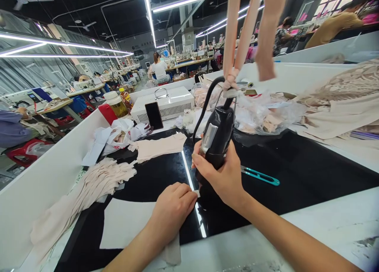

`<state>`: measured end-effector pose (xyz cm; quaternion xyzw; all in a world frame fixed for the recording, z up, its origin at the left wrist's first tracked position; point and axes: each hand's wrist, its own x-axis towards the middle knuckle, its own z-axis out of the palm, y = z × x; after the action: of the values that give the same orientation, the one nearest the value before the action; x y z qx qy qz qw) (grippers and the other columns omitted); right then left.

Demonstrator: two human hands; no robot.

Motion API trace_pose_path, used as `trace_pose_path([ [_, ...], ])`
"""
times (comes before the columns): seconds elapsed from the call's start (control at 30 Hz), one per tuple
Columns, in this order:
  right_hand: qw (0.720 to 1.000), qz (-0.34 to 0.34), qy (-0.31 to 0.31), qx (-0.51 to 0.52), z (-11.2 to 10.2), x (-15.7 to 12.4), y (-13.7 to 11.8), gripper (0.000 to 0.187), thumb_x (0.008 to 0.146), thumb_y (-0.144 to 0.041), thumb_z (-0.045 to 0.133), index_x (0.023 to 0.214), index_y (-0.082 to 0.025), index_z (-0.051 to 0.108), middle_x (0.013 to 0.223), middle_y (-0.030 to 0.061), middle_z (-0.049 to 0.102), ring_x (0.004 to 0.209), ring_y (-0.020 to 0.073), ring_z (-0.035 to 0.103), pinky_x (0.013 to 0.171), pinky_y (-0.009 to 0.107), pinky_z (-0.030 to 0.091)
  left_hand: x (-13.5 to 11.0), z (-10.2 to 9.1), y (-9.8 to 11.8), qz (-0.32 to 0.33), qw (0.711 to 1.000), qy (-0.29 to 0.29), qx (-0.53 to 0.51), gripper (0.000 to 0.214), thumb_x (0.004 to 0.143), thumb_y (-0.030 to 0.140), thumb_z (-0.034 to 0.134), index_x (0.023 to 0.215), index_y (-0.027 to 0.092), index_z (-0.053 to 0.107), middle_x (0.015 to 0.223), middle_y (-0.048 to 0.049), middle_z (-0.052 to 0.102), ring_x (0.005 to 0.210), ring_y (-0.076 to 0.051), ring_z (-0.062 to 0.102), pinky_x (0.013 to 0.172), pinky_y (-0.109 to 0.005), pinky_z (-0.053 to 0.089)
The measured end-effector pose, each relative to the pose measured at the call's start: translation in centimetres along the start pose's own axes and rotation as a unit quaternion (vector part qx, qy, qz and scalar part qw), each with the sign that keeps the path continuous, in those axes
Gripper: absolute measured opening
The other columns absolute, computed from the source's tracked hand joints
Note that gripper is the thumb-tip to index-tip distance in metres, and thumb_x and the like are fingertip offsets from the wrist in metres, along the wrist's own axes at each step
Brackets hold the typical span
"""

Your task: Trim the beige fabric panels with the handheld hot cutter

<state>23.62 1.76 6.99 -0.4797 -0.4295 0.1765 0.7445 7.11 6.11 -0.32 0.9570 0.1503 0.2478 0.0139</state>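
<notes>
My right hand (220, 173) is wrapped round a black corded hand tool (217, 134) with a silver lever on its side. The tool stands nearly upright, hung from pink fabric strips (232, 47) knotted at its top. Its lower end is mostly hidden by my hands. My left hand (174, 205) rests on the black work surface with fingers closed, a small whitish tip (197, 193) of material showing at the fingertips. Under that wrist lies a flat pale fabric piece (127, 220). Teal thread snips (262, 176) lie right of my right hand.
A bunched pile of pale fabric pieces (85, 189) lies left, with another flat piece (161, 146) behind. At the back are a white box (166, 104), a phone (154, 115) and plastic bags (266, 114). White side walls edge the table. Other people sit at machines beyond.
</notes>
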Motion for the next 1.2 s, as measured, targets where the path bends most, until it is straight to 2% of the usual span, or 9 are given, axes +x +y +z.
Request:
trace_pose_path([
  [0.2,1.000,0.003,-0.023,0.018,0.2,-0.2,0.3,0.031,0.078,-0.033,0.079,0.092,-0.028,0.052,0.075,-0.0048,0.067,0.060,0.0149,0.059,0.058,0.031,0.054,0.1,0.0,0.1,0.002,1.000,0.012,-0.008,0.031,0.115,0.020,0.045,0.098,0.018,0.071,0.088,-0.0024,0.070,0.074,-0.018,0.065,0.067,-0.032,0.053],
  [0.37,1.000,-0.008,-0.024,0.010,0.1,-0.3,0.3,0.030,0.079,-0.032,0.079,0.093,-0.028,0.053,0.076,-0.0046,0.068,0.060,0.0153,0.061,0.058,0.032,0.054,-0.1,-0.3,0.2,-0.010,0.999,0.007,-0.045,0.030,0.115,0.024,0.046,0.100,0.018,0.071,0.091,-0.0023,0.070,0.078,-0.018,0.065,0.071,-0.032,0.056],
  [0.63,1.000,-0.013,-0.025,0.002,-0.1,-0.4,0.9,0.034,0.079,-0.034,0.082,0.097,-0.028,0.053,0.077,-0.0046,0.068,0.060,0.0155,0.061,0.061,0.034,0.056,-1.8,-2.0,-0.5,-0.067,0.993,-0.019,-0.095,0.027,0.115,0.028,0.049,0.104,0.019,0.072,0.098,-0.0026,0.070,0.085,-0.018,0.065,0.077,-0.032,0.055],
  [0.77,1.000,-0.015,-0.021,-0.006,-0.3,-0.4,0.9,0.036,0.079,-0.035,0.083,0.100,-0.027,0.055,0.077,-0.0043,0.069,0.060,0.0157,0.062,0.062,0.034,0.056,-2.5,-2.2,-0.6,-0.069,0.993,-0.017,-0.092,0.026,0.115,0.028,0.050,0.106,0.019,0.072,0.098,-0.0026,0.069,0.085,-0.017,0.065,0.078,-0.031,0.056],
  [1.0,0.999,-0.037,-0.012,0.005,-0.6,-0.4,1.4,0.038,0.080,-0.032,0.086,0.107,-0.028,0.060,0.079,-0.0043,0.070,0.061,0.0160,0.065,0.064,0.034,0.058,-2.6,-1.8,-0.4,-0.026,0.999,-0.003,-0.042,0.021,0.113,0.020,0.051,0.112,0.018,0.072,0.097,-0.0032,0.068,0.084,-0.018,0.063,0.076,-0.031,0.055],
  [1.2,0.997,-0.028,-0.027,0.068,-0.8,-0.4,1.3,0.035,0.083,-0.024,0.084,0.109,-0.028,0.061,0.082,-0.0050,0.070,0.064,0.0148,0.066,0.062,0.032,0.060,-2.7,-1.3,-0.1,-0.021,0.999,0.000,-0.025,0.017,0.106,0.008,0.057,0.105,0.019,0.071,0.096,-0.0023,0.068,0.084,-0.018,0.061,0.076,-0.031,0.054],
])
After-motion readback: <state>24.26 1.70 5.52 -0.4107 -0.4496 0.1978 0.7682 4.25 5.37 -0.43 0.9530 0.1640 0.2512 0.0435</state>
